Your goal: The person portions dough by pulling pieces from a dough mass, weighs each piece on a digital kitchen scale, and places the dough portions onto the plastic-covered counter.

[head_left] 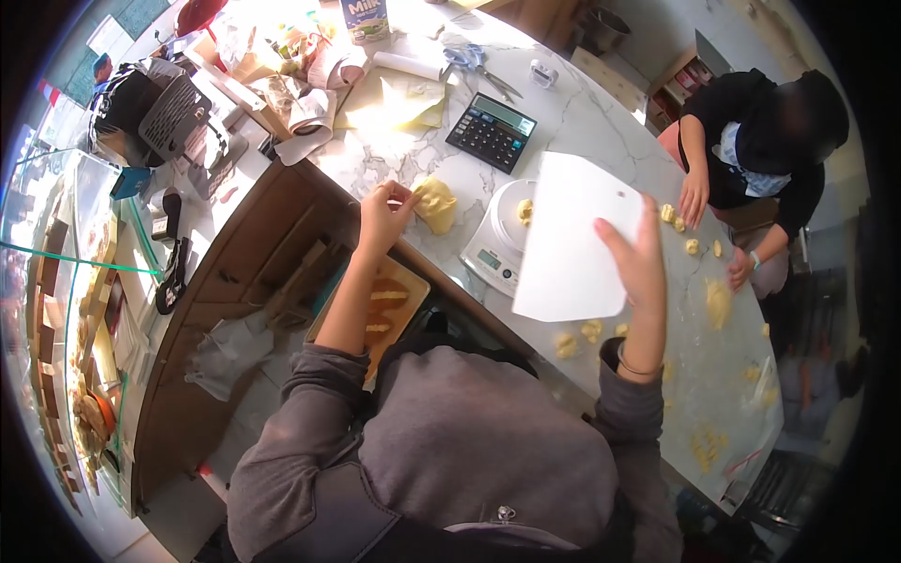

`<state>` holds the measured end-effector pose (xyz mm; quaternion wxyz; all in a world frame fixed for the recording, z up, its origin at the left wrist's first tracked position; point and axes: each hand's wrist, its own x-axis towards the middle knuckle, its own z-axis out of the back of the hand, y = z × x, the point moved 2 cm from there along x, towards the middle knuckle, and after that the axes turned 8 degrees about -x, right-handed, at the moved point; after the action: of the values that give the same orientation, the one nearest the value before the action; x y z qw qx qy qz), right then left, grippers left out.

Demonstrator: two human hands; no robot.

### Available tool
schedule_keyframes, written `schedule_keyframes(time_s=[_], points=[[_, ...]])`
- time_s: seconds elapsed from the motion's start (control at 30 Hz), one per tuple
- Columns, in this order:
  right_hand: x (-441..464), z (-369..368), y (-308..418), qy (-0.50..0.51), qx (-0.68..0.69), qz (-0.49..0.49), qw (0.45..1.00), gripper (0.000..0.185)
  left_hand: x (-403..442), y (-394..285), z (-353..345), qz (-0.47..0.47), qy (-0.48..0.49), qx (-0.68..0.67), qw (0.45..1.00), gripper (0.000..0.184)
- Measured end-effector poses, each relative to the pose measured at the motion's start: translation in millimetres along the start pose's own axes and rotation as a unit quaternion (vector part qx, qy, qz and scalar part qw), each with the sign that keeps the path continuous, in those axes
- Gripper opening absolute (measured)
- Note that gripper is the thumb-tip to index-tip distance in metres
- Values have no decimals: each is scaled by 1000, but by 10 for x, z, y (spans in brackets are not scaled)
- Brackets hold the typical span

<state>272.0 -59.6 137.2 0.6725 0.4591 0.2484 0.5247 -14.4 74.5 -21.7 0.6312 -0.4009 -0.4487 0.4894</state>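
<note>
My left hand (383, 218) pinches the edge of a yellow lump of dough (435, 206) lying on the marble counter. My right hand (640, 258) grips a flat white dough scraper (571, 249) with a small hole near one corner, thumb across its face. The scraper is raised and hides part of a white kitchen scale (492, 246). A small dough piece (525, 211) sits on the scale's pan, partly covered by the scraper. Small dough pieces (566, 345) lie on the counter below my right hand.
A black calculator (492, 132), scissors (481, 68) and a milk carton (364, 19) are on the marble counter (587, 122). Opposite, a co-worker's hands (694, 197) are near more dough pieces (693, 247). A glass display case (66, 281) stands at left, and a tray (405, 298) sits below the counter.
</note>
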Motion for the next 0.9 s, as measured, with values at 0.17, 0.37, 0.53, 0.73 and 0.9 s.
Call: schedule_keyframes(time_s=[0.17,0.37,0.53,0.73,0.9], points=[[350,-1232,47,69,-123,22,990,55,-91,26,31,15,-22,-14,1000,16],[446,-2087,115,138,-242,76,957,65,-116,86,81,-86,-39,88,992,23],[285,-2326,229,167,-262,69,948,56,-139,47,178,-62,-6,121,991,21],[204,-2485,305,175,-262,47,948,47,-82,-74,191,94,-11,-30,995,18],[365,-2355,234,199,-250,28,947,50,-23,-15,185,-10,3,99,995,18]])
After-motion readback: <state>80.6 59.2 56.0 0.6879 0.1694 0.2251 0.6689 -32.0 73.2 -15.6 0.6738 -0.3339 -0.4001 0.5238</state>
